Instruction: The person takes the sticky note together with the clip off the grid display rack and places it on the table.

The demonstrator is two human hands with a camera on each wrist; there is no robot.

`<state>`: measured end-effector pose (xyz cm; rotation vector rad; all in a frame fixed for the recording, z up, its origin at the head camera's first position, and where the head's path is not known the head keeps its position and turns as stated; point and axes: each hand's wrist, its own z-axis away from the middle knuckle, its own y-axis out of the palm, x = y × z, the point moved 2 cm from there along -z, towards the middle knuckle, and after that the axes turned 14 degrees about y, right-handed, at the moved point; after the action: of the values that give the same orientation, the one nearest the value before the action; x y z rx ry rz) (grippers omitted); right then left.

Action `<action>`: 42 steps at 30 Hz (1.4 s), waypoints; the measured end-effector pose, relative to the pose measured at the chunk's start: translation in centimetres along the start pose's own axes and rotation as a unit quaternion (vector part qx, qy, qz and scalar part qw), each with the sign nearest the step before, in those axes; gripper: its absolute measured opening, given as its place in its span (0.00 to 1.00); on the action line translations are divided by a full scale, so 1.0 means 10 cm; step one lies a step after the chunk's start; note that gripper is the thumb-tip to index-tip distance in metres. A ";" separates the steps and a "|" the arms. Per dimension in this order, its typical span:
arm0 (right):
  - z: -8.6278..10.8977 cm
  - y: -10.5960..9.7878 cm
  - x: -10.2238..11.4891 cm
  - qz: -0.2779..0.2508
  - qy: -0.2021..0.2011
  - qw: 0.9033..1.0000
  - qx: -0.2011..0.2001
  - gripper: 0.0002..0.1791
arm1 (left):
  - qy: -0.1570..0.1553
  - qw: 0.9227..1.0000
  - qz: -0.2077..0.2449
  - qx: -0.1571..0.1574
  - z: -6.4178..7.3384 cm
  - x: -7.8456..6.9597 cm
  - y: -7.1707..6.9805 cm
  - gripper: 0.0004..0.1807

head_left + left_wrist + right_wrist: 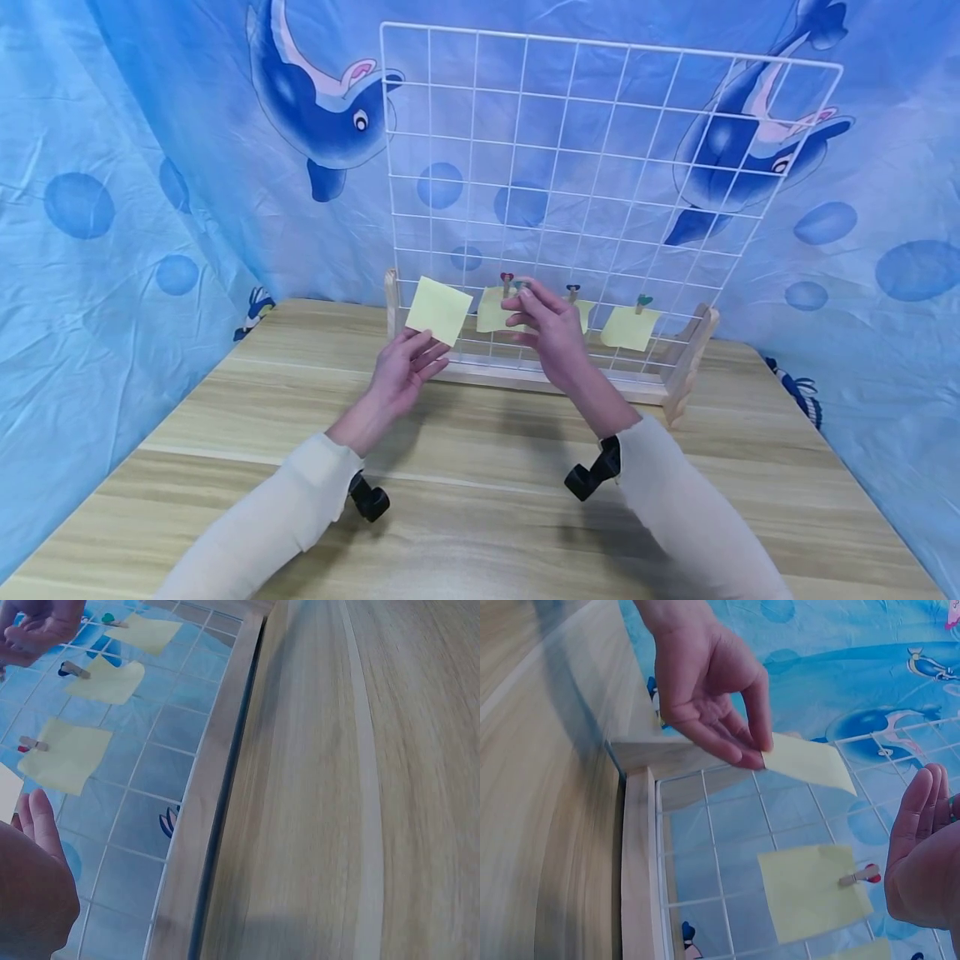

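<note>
My left hand [405,371] pinches a yellow paper note [439,311] by its lower edge, holding it in front of the left part of a white wire grid [558,171]. My right hand [551,333] is raised before the grid, thumb and fingertips pinching a small clothespin with a green top [519,285], mostly hidden by the fingers. Several notes hang on the grid's lower rows: one note [806,892] under a red heart clothespin [861,875], another note [109,681] under a dark blue one, and a third note [630,328] under a green heart clothespin [643,303].
The grid stands upright in a wooden base [555,383] with side feet [690,367] on a wood-grain table [465,517]. Behind hangs a blue cloth [195,108] with dolphin prints. A black wrist camera [592,471] sits on each forearm.
</note>
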<state>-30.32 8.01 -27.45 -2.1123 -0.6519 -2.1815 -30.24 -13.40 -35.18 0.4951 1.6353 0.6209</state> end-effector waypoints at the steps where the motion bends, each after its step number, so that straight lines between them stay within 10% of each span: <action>1: 0.01 -0.02 0.00 -0.001 0.002 1.000 -0.002 0.21 | 0.000 1.000 -0.001 0.000 0.00 -0.01 -0.01 0.06; 42: 0.25 -0.51 -0.11 -0.017 0.026 0.999 -0.040 0.28 | 0.030 0.996 -0.067 0.059 0.06 -0.29 -0.44 0.04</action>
<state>-29.50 13.20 -29.92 -2.0896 -0.6118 -2.3094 -29.11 -18.54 -35.91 0.4519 1.7545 0.4445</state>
